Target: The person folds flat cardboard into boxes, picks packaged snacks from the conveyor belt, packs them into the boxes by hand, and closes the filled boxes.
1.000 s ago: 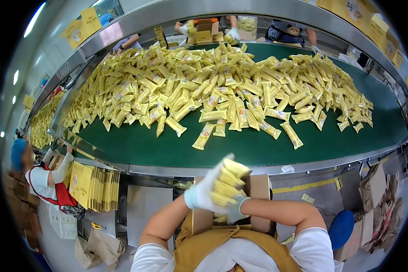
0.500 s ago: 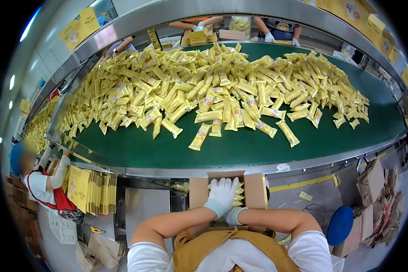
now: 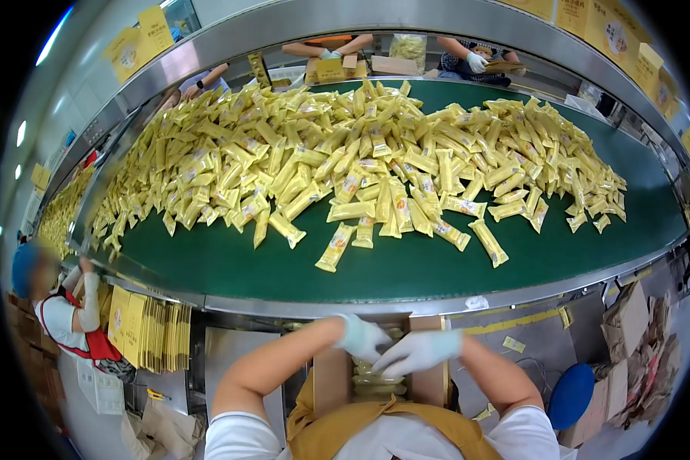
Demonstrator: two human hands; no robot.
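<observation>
An open cardboard box (image 3: 331, 376) sits in front of me, below the belt's near edge. Several yellow wrapped snack packs (image 3: 377, 380) lie stacked in it, partly under my hands. My left hand (image 3: 363, 337), in a white glove, is over the far part of the box; its fingertips are blurred and partly covered by my other hand. Also gloved, my right hand (image 3: 420, 353) reaches in from the right with its fingers stretched out above the packs, close against the left fingers. I see nothing held in it.
A large heap of yellow packs (image 3: 299, 153) covers much of the green conveyor belt (image 3: 268, 276). Flat yellow cartons (image 3: 149, 326) stand at left near a co-worker (image 3: 77, 314). Right are a blue stool (image 3: 572, 395) and brown paper (image 3: 629, 322). Other workers' hands show across the belt.
My left hand has shifted up and left off the packs. My right hand has come up from the near side and now spreads over the box. Across the belt, a worker has lifted a piece of cardboard.
</observation>
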